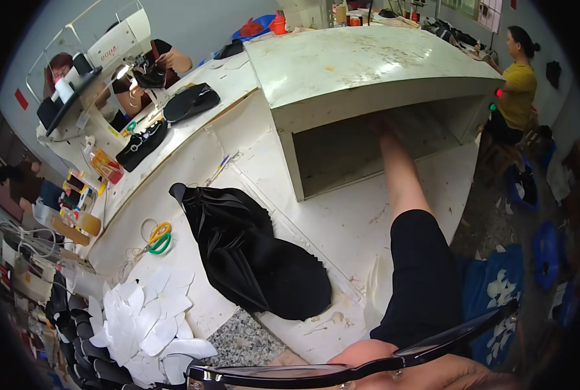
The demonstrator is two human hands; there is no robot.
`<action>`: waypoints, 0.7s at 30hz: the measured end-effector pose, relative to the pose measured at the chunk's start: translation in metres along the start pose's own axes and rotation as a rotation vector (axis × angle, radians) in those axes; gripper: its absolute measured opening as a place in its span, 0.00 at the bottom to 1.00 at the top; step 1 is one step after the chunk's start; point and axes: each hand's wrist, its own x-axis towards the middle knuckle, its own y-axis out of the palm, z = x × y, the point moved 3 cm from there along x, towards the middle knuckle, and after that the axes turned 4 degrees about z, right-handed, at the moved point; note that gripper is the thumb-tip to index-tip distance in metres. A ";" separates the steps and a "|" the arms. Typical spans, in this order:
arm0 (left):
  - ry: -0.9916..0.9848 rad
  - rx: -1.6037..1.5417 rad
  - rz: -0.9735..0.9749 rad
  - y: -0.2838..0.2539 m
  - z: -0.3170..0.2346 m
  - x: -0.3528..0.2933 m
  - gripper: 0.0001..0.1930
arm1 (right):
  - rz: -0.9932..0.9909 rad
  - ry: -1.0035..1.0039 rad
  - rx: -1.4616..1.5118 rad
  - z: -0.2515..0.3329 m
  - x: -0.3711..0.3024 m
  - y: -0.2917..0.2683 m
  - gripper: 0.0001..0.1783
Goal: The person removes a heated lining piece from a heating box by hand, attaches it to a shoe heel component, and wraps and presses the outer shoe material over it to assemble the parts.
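My right arm reaches forward in a black sleeve, and my right hand [382, 127] is inside the open front of a white box-like shelf [283, 149]. Shadow there hides its fingers and anything they touch. Black fabric pieces [251, 250], gathered with a rounded end, lie on the white table [342, 247] to the left of that arm. Beside them is a speckled granite slab [244, 335]. A small patch of skin at its edge, probably my left hand [288, 357], is mostly hidden at the lower edge behind dark-framed glasses [264, 377].
White cut pieces [143, 318] are heaped at lower left, near scissors with yellow and green handles [158, 238]. Beyond, a co-worker's hands work at a white sewing machine [117, 42], with black shoe uppers [192, 102] alongside. A person in yellow [520, 91] stands far right.
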 end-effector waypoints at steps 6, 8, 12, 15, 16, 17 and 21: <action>-0.053 0.057 0.023 0.026 -0.044 0.011 0.19 | -0.036 0.016 0.074 -0.008 0.012 0.015 0.23; 0.418 -0.601 0.225 0.034 -0.043 0.018 0.19 | -0.045 0.012 0.100 -0.006 0.014 0.022 0.23; -0.096 -0.014 0.076 0.031 -0.062 0.011 0.19 | -0.061 0.011 0.134 -0.014 0.012 0.025 0.23; -0.100 -0.005 0.082 0.032 -0.064 0.011 0.19 | -0.068 0.009 0.163 -0.017 0.011 0.028 0.23; -0.068 -0.017 0.106 0.033 -0.063 0.010 0.20 | -0.072 0.004 0.169 -0.014 0.011 0.027 0.24; -0.036 -0.030 0.129 0.034 -0.062 0.010 0.20 | -0.075 -0.003 0.176 -0.011 0.012 0.026 0.24; -0.036 -0.065 0.160 0.046 -0.066 0.011 0.20 | -0.078 0.003 0.195 -0.019 0.014 0.027 0.24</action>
